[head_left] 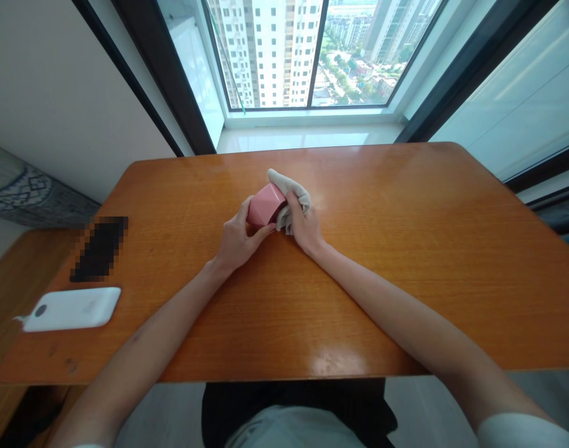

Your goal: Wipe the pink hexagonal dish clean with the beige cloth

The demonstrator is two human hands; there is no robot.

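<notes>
A small pink cup [266, 205] lies tilted on its side in the middle of the wooden table [406, 249]. My left hand [238, 239] grips it from the left, thumb and fingers wrapped round its body. My right hand [305, 227] is closed on a crumpled beige cloth [291, 190], pressing it against the cup's right, open end. Part of the cloth sticks out behind the cup, and the cup's mouth is hidden by it.
A white power bank [72, 308] lies near the table's left front corner, with a blurred black flat object [99, 247] just behind it. A lower wooden surface [14, 280] sits left of the table. A large window [307, 56] stands beyond the far edge.
</notes>
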